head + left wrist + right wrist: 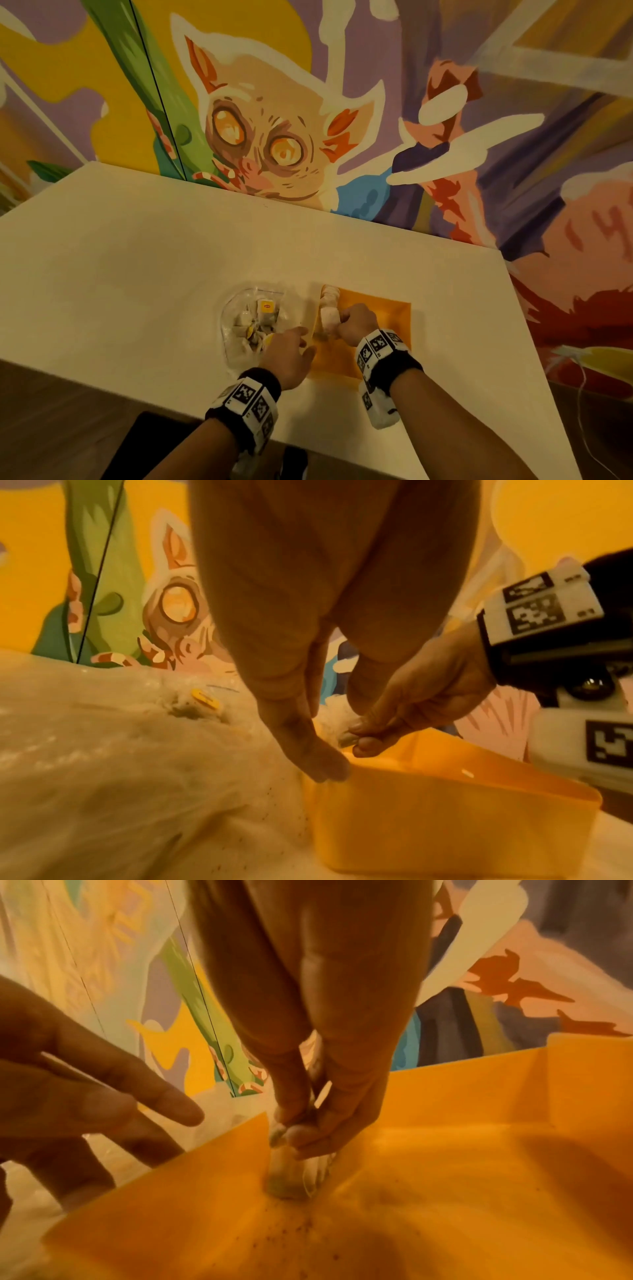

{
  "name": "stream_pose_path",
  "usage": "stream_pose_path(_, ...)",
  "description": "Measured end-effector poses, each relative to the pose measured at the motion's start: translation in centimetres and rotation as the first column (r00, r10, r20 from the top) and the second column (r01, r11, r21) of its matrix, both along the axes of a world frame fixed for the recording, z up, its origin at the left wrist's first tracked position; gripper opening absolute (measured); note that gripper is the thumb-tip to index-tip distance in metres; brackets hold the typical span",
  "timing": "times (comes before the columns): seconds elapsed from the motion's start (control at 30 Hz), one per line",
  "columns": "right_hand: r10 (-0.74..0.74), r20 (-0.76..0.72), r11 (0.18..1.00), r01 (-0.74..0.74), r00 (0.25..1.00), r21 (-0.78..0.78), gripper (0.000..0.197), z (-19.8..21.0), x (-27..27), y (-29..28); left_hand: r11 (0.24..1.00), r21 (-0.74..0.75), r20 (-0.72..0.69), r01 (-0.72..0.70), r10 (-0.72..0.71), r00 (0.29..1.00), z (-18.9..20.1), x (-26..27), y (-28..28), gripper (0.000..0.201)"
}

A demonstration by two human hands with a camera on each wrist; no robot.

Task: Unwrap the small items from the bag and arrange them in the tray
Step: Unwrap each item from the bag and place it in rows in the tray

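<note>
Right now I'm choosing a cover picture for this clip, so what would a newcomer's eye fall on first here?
First, the big painted mural of a wide-eyed animal on the wall behind the white table. Next, the orange tray near the table's front edge, where the right hand pinches a small white tea bag against its left wall. Beside the tray lies a clear bag of more tea bags, with the left hand at the tray's rim.
</note>
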State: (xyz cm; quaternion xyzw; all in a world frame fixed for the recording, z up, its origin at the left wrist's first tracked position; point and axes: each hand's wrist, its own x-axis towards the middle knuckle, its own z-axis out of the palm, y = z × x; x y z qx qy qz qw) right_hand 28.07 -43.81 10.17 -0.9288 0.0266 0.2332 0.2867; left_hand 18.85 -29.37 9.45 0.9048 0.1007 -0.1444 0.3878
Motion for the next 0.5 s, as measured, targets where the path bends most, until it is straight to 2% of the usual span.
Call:
stream_pose_path(0.13,0.0,-0.044,0.998,-0.003,0.999,-0.069,0.029,-0.9,-0.1,0.9,0.996,0.074,-0.085,0.049,-0.043,0.995,-1.7,0.4,-0.2,0.051)
stream_pose_path(0.2,0.019,-0.068,0.995,-0.025,0.998,-0.096,0.03,-1.6,0.2,1.3,0.997,0.063,-0.112,0.045,-0.038,0.993,-2.4,0.6,-0.2,0.046)
stream_pose_path(0.3,0.032,-0.074,0.984,-0.045,0.997,-0.17,0.047,-2.2,0.7,1.8,0.998,0.054,-0.109,0.04,-0.034,0.993,-3.2,0.8,-0.2,0.037)
stream_pose_path(0.5,0.021,-0.093,0.97,-0.043,0.995,-0.239,0.033,-2.1,1.6,2.7,0.999,0.037,-0.12,0.03,-0.026,0.992,-3.9,0.9,-0.2,0.032)
